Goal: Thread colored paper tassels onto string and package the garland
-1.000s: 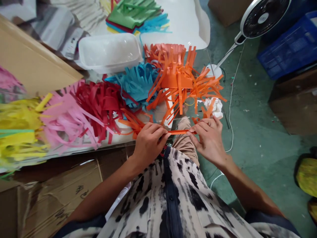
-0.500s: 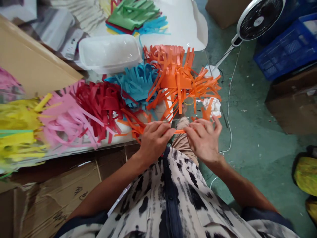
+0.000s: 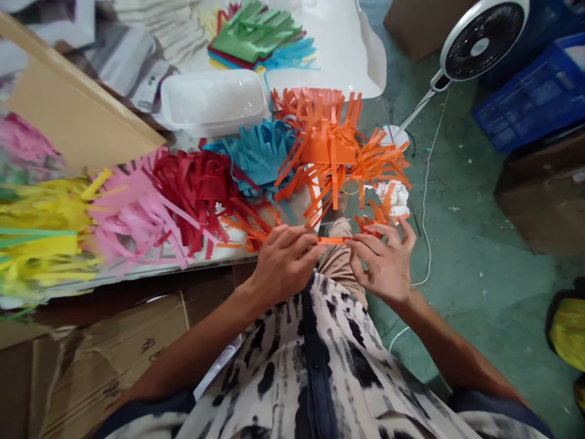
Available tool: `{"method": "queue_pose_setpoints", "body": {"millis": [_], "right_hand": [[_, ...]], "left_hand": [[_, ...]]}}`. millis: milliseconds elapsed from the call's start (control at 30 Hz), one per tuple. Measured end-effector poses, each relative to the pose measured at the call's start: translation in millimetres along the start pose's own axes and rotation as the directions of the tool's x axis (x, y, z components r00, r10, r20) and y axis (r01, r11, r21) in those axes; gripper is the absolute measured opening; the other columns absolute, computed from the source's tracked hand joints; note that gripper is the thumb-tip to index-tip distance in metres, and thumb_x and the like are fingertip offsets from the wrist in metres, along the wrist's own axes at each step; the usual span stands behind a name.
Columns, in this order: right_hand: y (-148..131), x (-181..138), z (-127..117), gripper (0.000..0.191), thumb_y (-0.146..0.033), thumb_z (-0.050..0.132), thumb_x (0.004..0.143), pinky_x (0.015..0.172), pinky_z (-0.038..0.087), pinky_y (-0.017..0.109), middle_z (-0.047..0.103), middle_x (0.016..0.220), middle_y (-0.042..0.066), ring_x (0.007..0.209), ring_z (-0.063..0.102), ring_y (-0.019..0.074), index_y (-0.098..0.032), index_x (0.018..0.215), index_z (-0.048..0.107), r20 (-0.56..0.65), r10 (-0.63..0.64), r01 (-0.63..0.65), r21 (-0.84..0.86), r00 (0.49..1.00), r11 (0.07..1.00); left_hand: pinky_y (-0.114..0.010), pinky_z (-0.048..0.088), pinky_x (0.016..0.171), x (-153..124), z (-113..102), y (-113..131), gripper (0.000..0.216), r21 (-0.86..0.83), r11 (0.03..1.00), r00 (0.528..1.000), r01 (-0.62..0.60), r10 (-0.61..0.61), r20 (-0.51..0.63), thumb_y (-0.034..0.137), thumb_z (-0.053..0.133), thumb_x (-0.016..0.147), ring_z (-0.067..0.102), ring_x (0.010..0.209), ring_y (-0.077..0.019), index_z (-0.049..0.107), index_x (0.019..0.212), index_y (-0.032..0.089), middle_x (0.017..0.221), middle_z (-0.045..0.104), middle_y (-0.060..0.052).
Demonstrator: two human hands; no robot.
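Observation:
An orange fringed paper tassel point(image 3: 333, 241) is stretched between my hands, its narrow rolled middle showing in the gap. My left hand point(image 3: 287, 256) is closed on one end, with loose orange strips fanning out to its left. My right hand point(image 3: 381, 259) pinches the other end between thumb and forefinger, its remaining fingers raised and bent. Strips also stick out beyond the right fingers. Just ahead lies a heap of orange fringed paper point(image 3: 329, 146). Left of it are blue point(image 3: 260, 152), red point(image 3: 196, 183) and pink point(image 3: 137, 213) fringed bundles.
Yellow fringed paper point(image 3: 41, 244) covers the table's left end. A white plastic tub point(image 3: 214, 100) stands behind the bundles, near a tan board point(image 3: 82, 110). Green fringed sheets point(image 3: 256, 30) lie farther back. To the right are a fan point(image 3: 483, 42), a blue crate point(image 3: 530, 91) and a cardboard box point(image 3: 543, 195).
My right hand has shifted slightly right, baring more of the orange rolled middle. Its fingers are now more raised. The whole view has moved a little.

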State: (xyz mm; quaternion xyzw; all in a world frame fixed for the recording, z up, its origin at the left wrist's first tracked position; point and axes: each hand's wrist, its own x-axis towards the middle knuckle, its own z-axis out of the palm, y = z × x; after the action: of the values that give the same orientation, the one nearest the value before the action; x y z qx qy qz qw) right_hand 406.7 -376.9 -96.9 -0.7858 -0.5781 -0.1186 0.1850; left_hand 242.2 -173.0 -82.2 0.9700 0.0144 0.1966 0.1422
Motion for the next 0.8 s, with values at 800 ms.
{"method": "queue_pose_setpoints", "body": {"millis": [800], "right_hand": [[-6.8,23.9,1.7,0.015,-0.035,0.058,0.101,0.119,0.022,0.059,0.069,0.103,0.005,0.120,0.054,0.0298,-0.024,0.095,0.066,0.152,0.197,-0.208,0.065,0.969,0.976]], "left_hand": [[-0.042,0.037,0.081,20.0,12.3,-10.1,0.022,0.078,0.988,0.982,0.137,-0.146,0.121,0.037,0.061,0.103,0.062,0.091,-0.0262,0.070,0.094,0.019,0.094,0.075,-0.007]]}}
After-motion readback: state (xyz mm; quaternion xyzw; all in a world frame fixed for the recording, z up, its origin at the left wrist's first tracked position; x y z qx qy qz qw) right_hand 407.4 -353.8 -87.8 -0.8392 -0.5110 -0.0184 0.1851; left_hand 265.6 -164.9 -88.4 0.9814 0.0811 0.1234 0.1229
